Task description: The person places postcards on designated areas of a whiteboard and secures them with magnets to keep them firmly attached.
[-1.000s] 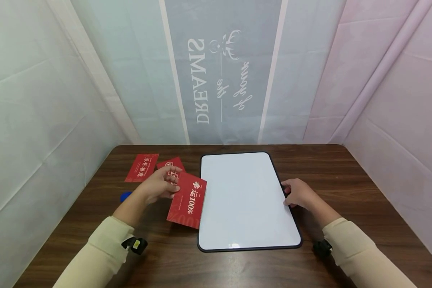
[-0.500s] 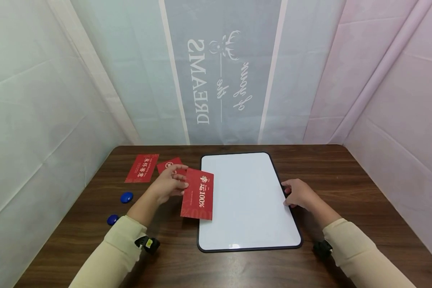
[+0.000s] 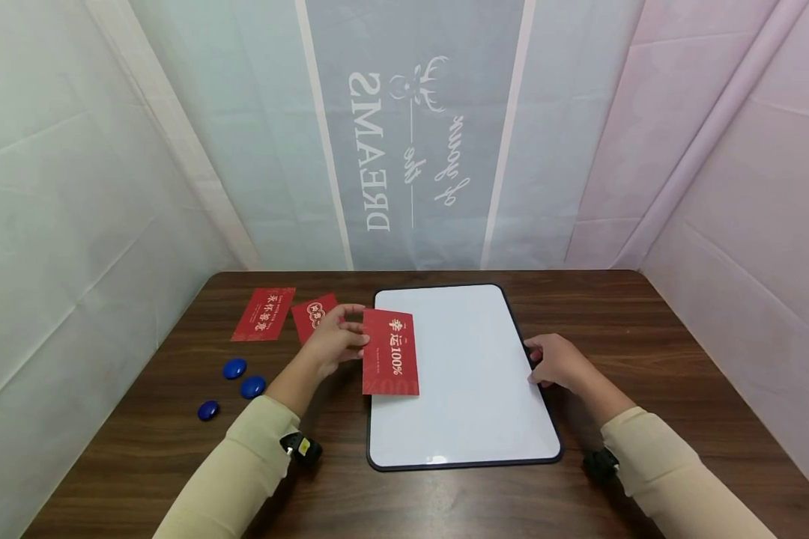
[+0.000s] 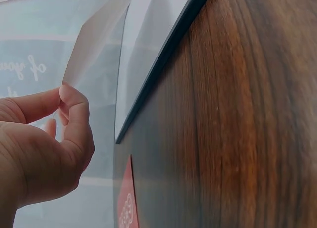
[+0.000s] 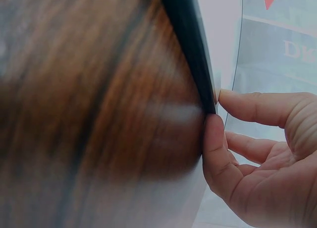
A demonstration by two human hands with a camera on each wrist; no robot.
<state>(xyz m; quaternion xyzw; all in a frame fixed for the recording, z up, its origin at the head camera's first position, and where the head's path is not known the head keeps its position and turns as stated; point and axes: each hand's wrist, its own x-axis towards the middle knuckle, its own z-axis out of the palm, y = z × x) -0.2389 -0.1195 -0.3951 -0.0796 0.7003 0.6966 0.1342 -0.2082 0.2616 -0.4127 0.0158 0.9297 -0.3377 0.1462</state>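
My left hand pinches a red printed card by its left edge. The card, marked "100%", is held over the left side of a white board with a dark frame. In the left wrist view, thumb and finger meet at the edge of the card's pale back. On the other side, my right hand grips the board's right edge. The right wrist view has the thumb on the white face and a finger against the dark frame.
Two more red cards lie at the table's back left, one flat and one partly behind my left hand. Blue round discs sit left of my forearm. Fabric walls enclose the wooden table.
My left hand has carried the card rightward and slightly up, from beside the board to over its left part. Blue discs have come out from behind the forearm. My right hand stays put.
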